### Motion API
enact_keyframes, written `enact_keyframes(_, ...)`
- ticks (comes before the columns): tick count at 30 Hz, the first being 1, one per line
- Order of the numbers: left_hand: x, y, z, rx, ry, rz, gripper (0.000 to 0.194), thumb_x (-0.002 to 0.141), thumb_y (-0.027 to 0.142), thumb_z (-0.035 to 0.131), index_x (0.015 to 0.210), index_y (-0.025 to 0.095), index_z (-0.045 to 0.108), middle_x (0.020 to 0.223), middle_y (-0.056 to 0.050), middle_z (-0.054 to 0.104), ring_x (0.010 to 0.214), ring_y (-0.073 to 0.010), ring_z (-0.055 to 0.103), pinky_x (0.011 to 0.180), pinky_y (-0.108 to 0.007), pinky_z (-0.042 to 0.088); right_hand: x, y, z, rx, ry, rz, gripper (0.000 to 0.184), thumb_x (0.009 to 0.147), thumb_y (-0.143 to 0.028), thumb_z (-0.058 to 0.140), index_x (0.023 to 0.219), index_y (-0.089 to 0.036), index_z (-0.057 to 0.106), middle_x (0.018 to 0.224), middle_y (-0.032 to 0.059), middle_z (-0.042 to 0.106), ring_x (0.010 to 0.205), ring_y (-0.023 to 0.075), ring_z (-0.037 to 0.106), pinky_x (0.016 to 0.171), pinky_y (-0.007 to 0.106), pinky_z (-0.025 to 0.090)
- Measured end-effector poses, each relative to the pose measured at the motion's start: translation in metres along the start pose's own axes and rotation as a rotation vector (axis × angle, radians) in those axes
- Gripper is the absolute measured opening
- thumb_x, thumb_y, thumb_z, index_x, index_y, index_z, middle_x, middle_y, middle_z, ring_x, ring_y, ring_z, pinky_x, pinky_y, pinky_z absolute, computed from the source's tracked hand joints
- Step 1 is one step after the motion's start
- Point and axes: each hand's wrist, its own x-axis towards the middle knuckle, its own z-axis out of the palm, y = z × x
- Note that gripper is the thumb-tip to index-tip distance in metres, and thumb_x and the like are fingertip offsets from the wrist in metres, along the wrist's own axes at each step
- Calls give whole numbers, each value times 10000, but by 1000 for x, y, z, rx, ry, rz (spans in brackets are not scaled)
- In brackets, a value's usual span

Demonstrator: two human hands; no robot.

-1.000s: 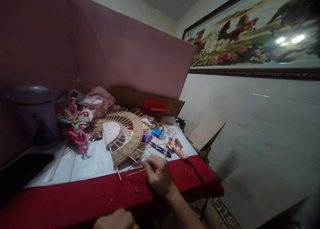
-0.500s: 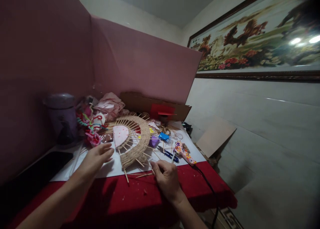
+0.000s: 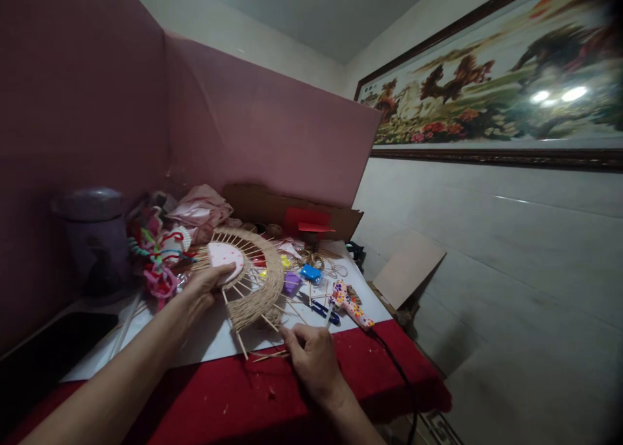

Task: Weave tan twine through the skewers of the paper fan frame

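A half-round craft of woven twine and thin wooden sticks [image 3: 257, 302] lies on the white sheet, its sticks fanning outward. At its centre is a pale half-disc with red dots [image 3: 224, 257]. My left hand [image 3: 207, 289] is closed on the half-disc's lower edge, thumb on top and fingers hidden beneath. Below the woven band my right hand [image 3: 311, 360] is pinched at the outer end of a wooden stick [image 3: 270, 322]. A few loose sticks [image 3: 267, 355] lie beside that hand. Right of the craft are blue thread snips [image 3: 318, 309] and a flower-patterned glue gun [image 3: 351, 305].
Pink pipe cleaners [image 3: 160, 283] and a purple lidded container [image 3: 97, 250] stand left. A blue packet [image 3: 310, 272] and purple piece [image 3: 292, 283] lie behind the snips. A dark flat object [image 3: 73, 341] is at left. The gun's cord [image 3: 396, 360] crosses the red cloth [image 3: 370, 367].
My left hand has moved from beside the craft onto the half-disc and closed on its edge. My right hand's pinched fingertips have come to the stick end. The view has shifted slightly.
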Motion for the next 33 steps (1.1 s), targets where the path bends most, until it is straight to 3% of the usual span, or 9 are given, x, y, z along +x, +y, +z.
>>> enact_keyframes(6, -19, 4, 3, -114, -148, -14, 133, 622, 134, 689, 738, 115, 629, 627, -47, 680, 514, -156, 613, 493, -268, 520, -2, 1, -2, 152, -4, -62, 455, 893, -434, 390, 556, -178, 557, 464, -2, 485, 462, 102, 436, 458, 227, 236)
enact_keyframes(12, -30, 12, -2, -161, -283, 184, 252, 593, 205, 741, 801, 106, 640, 645, -9, 667, 470, -94, 555, 379, -176, 409, -5, 2, -1, 327, -19, -61, 520, 934, -417, 274, 622, -175, 613, 497, 12, 508, 492, 112, 498, 505, 220, 322)
enact_keyframes(16, -36, 23, -4, -281, -261, 342, 273, 626, 199, 722, 871, 124, 625, 687, 23, 668, 524, -81, 553, 435, -169, 416, 2, 1, -9, 326, 6, -60, 448, 935, -384, 286, 695, -176, 603, 636, 28, 556, 614, 130, 532, 583, 230, 378)
enact_keyframes(19, -41, 33, -6, -350, -229, 411, 257, 681, 185, 688, 923, 153, 604, 756, 61, 671, 605, -68, 565, 525, -164, 447, 17, -1, -16, 215, 34, -49, 263, 898, -291, 403, 767, -177, 601, 802, 51, 575, 769, 154, 543, 696, 256, 412)
enact_keyframes(21, -45, 40, -7, -401, -214, 459, 255, 677, 180, 695, 911, 151, 599, 754, 62, 668, 616, -70, 573, 561, -175, 468, 28, -3, -17, 110, -13, -70, 121, 817, -216, 524, 894, -181, 612, 918, 67, 578, 882, 182, 532, 780, 291, 417)
enact_keyframes(24, -52, 48, -7, -499, -186, 535, 279, 609, 153, 739, 854, 123, 607, 714, 31, 667, 572, -83, 586, 520, -181, 481, 42, -2, -7, -7, -187, -115, 393, 666, -209, 678, 1048, -188, 593, 1008, 80, 585, 969, 227, 512, 857, 352, 403)
enact_keyframes(27, -61, 54, -5, -575, -174, 559, 292, 575, 137, 759, 831, 121, 619, 715, 8, 675, 584, -98, 611, 529, -183, 505, 55, 3, 10, 79, -299, -68, 430, 568, -279, 756, 974, -225, 625, 907, 31, 614, 880, 220, 546, 775, 338, 437)
enact_keyframes(29, -67, 57, -4, -597, -179, 565, 288, 587, 140, 757, 844, 133, 627, 743, 2, 683, 627, -109, 631, 589, -203, 531, 69, 8, 19, 299, -284, 34, 410, 586, -251, 731, 976, -225, 606, 827, 1, 619, 753, 174, 574, 661, 285, 457)
enact_keyframes(33, -77, 58, -3, -576, -175, 592, 270, 628, 161, 734, 880, 175, 638, 744, 18, 679, 615, -109, 632, 560, -198, 534, 125, 11, 22, 717, -325, 298, 392, 580, -211, 696, 928, -195, 518, 565, -62, 559, 427, 99, 493, 398, 198, 362)
